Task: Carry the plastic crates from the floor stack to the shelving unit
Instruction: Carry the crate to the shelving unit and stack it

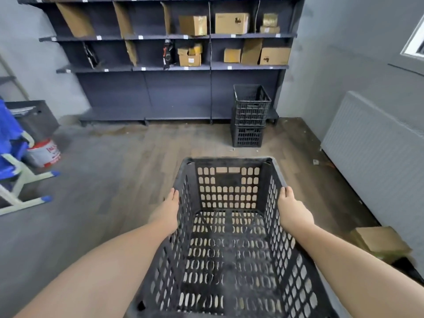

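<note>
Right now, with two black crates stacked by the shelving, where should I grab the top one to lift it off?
Grip the top crate by its rim on two opposite sides, coming from above. It is upright and open-topped, and likely lifts straight up off the lower crate.

crate [227, 244] — held before shelving unit [174, 92]; left hand [168, 211] | right hand [292, 208] — gripping side rims; two stacked crates [250, 115] against the unit's right end

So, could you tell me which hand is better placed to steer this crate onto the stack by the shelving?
Right hand, probably: the stacked crates stand ahead and rightward. Both hands grip the carried crate; the left hand mirrors it.
</note>
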